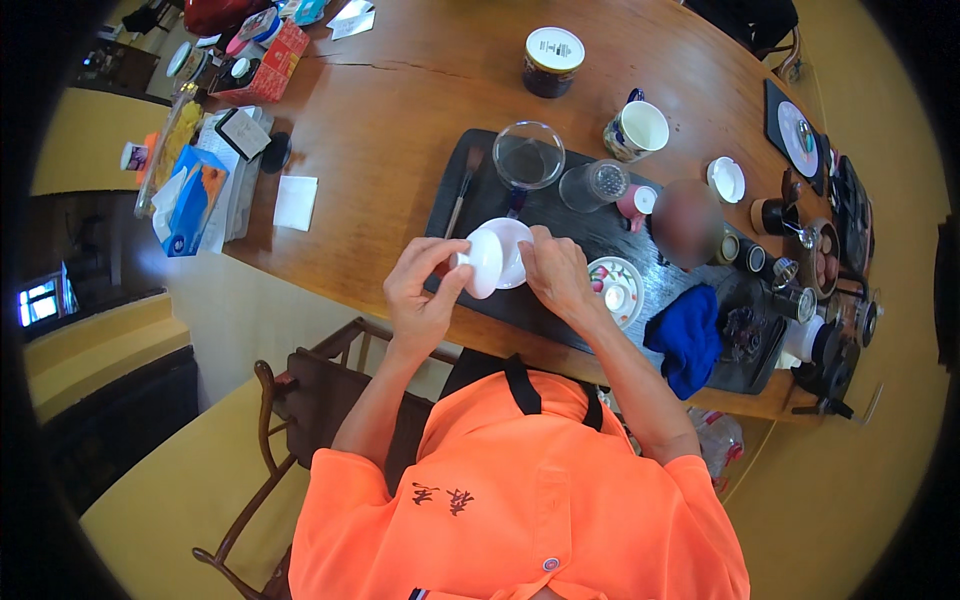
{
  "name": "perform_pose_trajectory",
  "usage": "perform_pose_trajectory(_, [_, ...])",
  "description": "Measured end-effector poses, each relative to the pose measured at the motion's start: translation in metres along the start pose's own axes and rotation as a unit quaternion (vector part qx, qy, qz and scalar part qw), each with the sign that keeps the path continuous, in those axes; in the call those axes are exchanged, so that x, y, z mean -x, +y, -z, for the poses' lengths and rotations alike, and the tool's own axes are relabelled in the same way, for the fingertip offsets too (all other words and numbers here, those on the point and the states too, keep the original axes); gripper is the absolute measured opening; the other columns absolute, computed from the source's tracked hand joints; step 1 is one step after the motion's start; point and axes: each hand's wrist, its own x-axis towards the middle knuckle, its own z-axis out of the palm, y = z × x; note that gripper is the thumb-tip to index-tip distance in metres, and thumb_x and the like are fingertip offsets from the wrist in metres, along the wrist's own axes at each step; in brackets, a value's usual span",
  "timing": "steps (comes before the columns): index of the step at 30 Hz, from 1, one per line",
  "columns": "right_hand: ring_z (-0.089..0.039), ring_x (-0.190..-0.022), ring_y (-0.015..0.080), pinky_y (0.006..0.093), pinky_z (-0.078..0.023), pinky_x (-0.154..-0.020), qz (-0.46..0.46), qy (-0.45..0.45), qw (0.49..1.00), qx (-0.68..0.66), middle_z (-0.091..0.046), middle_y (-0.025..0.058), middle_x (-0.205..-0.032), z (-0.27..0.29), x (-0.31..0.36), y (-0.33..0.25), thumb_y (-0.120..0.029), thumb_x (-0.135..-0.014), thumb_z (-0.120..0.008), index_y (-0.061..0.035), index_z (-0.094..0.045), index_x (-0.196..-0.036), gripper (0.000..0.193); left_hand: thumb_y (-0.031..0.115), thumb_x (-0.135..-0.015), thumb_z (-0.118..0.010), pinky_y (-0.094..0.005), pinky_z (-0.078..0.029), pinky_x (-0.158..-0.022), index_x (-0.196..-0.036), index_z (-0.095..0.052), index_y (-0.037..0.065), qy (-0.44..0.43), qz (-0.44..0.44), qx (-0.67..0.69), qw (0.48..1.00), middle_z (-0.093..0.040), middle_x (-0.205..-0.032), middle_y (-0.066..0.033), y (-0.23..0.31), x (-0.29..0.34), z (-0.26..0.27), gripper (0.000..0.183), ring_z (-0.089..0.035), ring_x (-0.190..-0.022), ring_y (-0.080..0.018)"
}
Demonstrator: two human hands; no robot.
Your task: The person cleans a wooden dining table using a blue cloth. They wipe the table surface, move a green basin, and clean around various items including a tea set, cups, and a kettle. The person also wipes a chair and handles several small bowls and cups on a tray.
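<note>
Over the near edge of the dark tea tray [590, 318], my left hand [424, 290] pinches a white lid [487, 265] by its knob. The lid is tilted and overlaps the rim of a white bowl [512, 240]; whether they touch, I cannot tell. My right hand [560, 272] grips that bowl by its right side. Just right of this hand lies a round, flower-patterned dish [628, 312] with a small white piece in its middle. A glass pitcher [528, 160] stands beyond the bowl, and a brush [464, 190] lies left of it.
On the tray are a glass strainer cup [594, 186], a pink cup [637, 202] and a blue cloth [688, 340]. Farther off stand a patterned mug [636, 132] and a lidded tub [554, 62]. A tissue box [192, 203] sits at the left; a chair [340, 410] is below the table edge.
</note>
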Motion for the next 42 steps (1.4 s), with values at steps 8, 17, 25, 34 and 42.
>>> perform_pose_trajectory(8, [-0.067,-0.075,0.0430,0.0486,-0.054,-0.067,0.036,0.085,0.996,0.004,-0.068,0.0256,-0.083,0.033,0.014,-0.013,-0.013,-0.093,-0.055,0.0059,-0.060,-0.097,0.020,0.001,-0.078,-0.074,-0.0338,-0.051,-0.067,-0.103,-0.067,0.002,-0.069,-0.136,-0.160,0.975,-0.061,-0.094,-0.0129,-0.009,-0.015,-0.026,0.025,-0.062,-0.078,-0.0275])
perform_pose_trajectory(17, [-0.070,-0.078,0.0326,0.0384,-0.055,-0.070,0.020,0.186,0.974,-0.126,-0.069,0.0182,-0.089,0.078,0.074,0.010,-0.004,-0.089,-0.061,0.0013,-0.064,-0.107,0.020,0.003,-0.076,-0.073,-0.0403,-0.050,-0.073,-0.100,-0.066,0.001,-0.110,-0.202,-0.253,0.940,-0.059,-0.092,-0.0142,-0.015,-0.021,-0.038,0.025,-0.061,-0.084,-0.0329])
perform_pose_trajectory(25, [-0.064,-0.087,0.0256,0.0306,-0.052,-0.069,-0.082,0.249,0.960,-0.094,-0.064,0.0162,-0.109,0.078,0.117,0.060,-0.006,-0.090,-0.062,-0.0001,-0.059,-0.122,0.032,0.004,-0.078,-0.072,-0.0417,-0.049,-0.073,-0.101,-0.066,0.002,-0.126,-0.178,-0.272,0.937,-0.058,-0.091,-0.0143,-0.018,-0.019,-0.042,0.025,-0.060,-0.084,-0.0336])
perform_pose_trajectory(34, [-0.061,-0.102,0.0220,0.0291,-0.054,-0.071,-0.170,0.120,0.921,-0.330,-0.054,0.0190,-0.131,0.040,0.128,0.094,-0.026,-0.092,-0.065,-0.0038,-0.040,-0.147,0.064,0.016,-0.075,-0.081,-0.0374,-0.050,-0.079,-0.123,-0.061,0.004,-0.084,-0.138,-0.280,0.946,-0.057,-0.113,-0.0164,-0.007,-0.014,-0.035,0.053,-0.060,-0.097,-0.0325])
perform_pose_trajectory(42, [-0.063,-0.095,0.0145,0.0236,-0.055,-0.062,-0.116,0.123,0.882,-0.440,-0.058,0.0134,-0.125,0.016,0.108,0.093,-0.023,-0.094,-0.063,-0.0085,-0.032,-0.151,0.067,0.018,-0.071,-0.085,-0.0457,-0.043,-0.100,-0.143,-0.042,0.007,-0.076,-0.048,-0.211,0.973,-0.046,-0.133,-0.0208,-0.025,0.010,-0.040,0.084,-0.049,-0.122,-0.0388])
